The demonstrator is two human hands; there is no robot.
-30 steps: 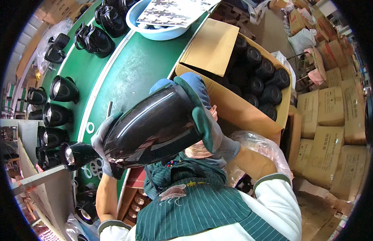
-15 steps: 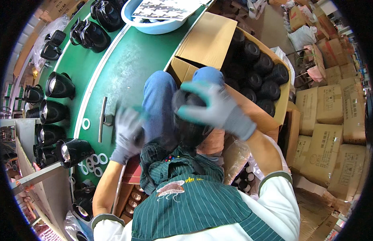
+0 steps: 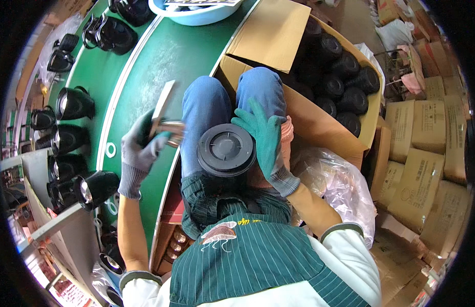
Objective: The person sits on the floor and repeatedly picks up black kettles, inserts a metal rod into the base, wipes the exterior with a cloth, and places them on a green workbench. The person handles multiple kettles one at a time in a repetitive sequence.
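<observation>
On my lap, between my thighs, lies a round black part (image 3: 227,149) with a raised ring and a ribbed disc facing up; it looks like the base of a black pot, though its lower side is hidden. My right hand (image 3: 266,140) is open against its right edge, fingers stretched out toward my knee. My left hand (image 3: 139,151), over the green bench's edge, is closed on a metal T-handled tool (image 3: 164,105) with a short cylindrical head, blurred by motion. Both hands wear grey gloves with green palms.
An open cardboard box (image 3: 371,134) of round black parts stands right of my knees. Black pots (image 3: 74,104) line the left side of the green bench (image 3: 161,59). A blue basin (image 3: 196,16) sits at the far end. White rings (image 3: 110,150) lie on the bench.
My left hand has picked the T-handled tool up off the bench. The black part now rests on my lap with its round face up, and my right hand has opened beside it.
</observation>
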